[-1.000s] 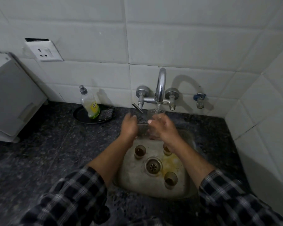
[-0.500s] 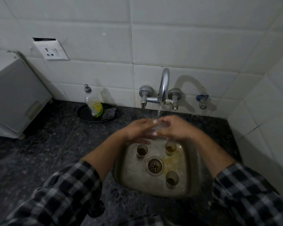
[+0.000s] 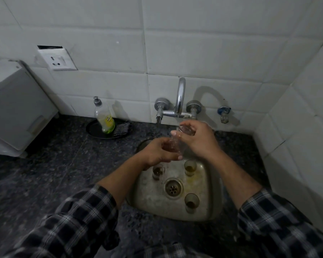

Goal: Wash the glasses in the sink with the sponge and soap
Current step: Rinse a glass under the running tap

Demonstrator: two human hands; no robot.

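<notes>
Nearest, two checked sleeves are seen: the left sleeve and the right sleeve, one on each side of the drain. The drain is set in the middle of one metal sink.

Four glasses are counted. Three are stood upright in the sink. The near glass is placed just this side of the drain, a little to the right. The left glass and the right glass are placed just past the drain. A little brown is seen at the bottom of each.

The held glass is kept up in the air past the drain and is tilted. The left hand is curled round its lower end. The right hand is curled round its upper end, with fingers over the rim.

Farther past the drain, one tap is fixed to the white tiled wall. Far left of the drain, one soap bottle is stood on one black plate, and one dark sponge is laid on that plate just beside the bottle. One wall socket is seen higher up.
</notes>
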